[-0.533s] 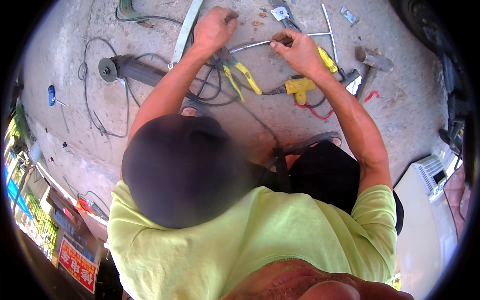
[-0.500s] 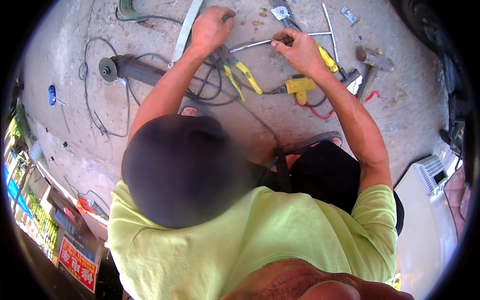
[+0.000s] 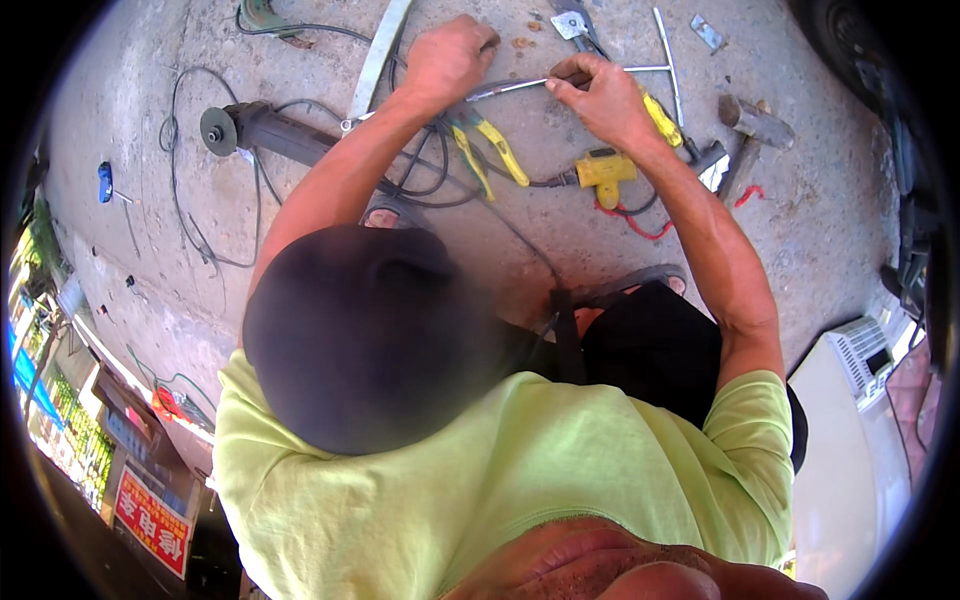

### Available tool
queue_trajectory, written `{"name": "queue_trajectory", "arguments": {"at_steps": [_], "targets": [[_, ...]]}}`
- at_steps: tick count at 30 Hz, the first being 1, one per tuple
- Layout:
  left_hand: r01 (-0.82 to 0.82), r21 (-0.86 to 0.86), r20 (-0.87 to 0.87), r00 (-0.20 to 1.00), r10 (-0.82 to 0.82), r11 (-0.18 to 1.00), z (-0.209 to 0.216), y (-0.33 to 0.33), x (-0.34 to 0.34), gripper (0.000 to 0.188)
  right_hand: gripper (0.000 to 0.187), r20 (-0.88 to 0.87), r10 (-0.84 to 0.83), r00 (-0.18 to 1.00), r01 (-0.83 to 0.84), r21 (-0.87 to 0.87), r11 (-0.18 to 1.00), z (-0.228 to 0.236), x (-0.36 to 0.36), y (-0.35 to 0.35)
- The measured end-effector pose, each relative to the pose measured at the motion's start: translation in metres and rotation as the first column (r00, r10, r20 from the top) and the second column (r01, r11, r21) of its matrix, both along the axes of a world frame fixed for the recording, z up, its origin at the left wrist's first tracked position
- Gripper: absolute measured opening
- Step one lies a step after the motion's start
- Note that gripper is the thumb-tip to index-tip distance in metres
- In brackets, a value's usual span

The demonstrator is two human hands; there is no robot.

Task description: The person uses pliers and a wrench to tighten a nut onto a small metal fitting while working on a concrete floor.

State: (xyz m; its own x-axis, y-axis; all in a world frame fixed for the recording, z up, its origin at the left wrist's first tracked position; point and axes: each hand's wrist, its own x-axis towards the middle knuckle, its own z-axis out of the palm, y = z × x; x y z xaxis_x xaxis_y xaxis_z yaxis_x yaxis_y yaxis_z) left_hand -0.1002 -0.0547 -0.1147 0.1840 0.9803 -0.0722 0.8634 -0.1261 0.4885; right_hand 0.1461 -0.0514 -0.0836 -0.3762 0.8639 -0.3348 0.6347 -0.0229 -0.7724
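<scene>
My left hand point(image 3: 452, 62) is closed with its fingers curled, above the cables and just right of a flat grey metal strip point(image 3: 378, 62). What its fingers hold, if anything, is hidden. My right hand point(image 3: 605, 98) pinches a thin silver rod point(image 3: 510, 88) between thumb and fingers. Beyond that hand lies a T-handle wrench point(image 3: 672, 75); my hand hides whether the rod and the wrench's shaft are one piece. Yellow-handled pliers point(image 3: 490, 150) rest on the ground between my arms. A yellow tool part with a cable point(image 3: 604, 178) sits below my right wrist.
On the concrete floor point(image 3: 320, 60) an angle grinder point(image 3: 270, 132) lies to the left among looped black cables. Further left is a blue-handled screwdriver point(image 3: 105, 182). A hammer point(image 3: 756, 120) and a small metal plate point(image 3: 707, 32) lie at right. A pale appliance casing point(image 3: 840, 440) stands at lower right.
My left hand has moved a little to the right, toward my right hand. My right hand keeps its pinch on the rod. The whole view has shifted slightly.
</scene>
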Motion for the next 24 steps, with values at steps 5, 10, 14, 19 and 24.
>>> {"name": "queue_trajectory", "arguments": {"at_steps": [5,10,14,19,24], "targets": [[-0.002,-0.017,-0.009,1.000,0.002,1.000,0.004,0.002,0.000,0.017,0.031,-0.017,0.009,1.000,-0.009,0.026,1.000,0.001,-0.008,0.009],[0.001,-0.033,0.056,0.998,0.001,0.999,0.013,0.000,-0.004,0.016,0.034,-0.096,-0.023,0.995,0.015,-0.090,0.996,0.017,-0.024,0.013],[-0.026,-0.025,0.195,0.980,0.031,0.999,0.017,-0.006,-0.010,0.016,0.032,-0.133,-0.013,0.991,0.014,0.006,1.000,0.041,-0.044,0.037],[-0.022,-0.072,0.275,0.961,0.041,0.997,0.012,-0.013,-0.019,0.015,0.032,-0.255,-0.044,0.966,0.041,-0.018,0.999,0.093,-0.074,0.108],[0.029,-0.086,0.304,0.953,-0.002,0.996,0.006,-0.019,-0.028,0.015,0.035,-0.263,-0.028,0.964,0.058,0.110,0.992,0.131,-0.124,0.175]]}}
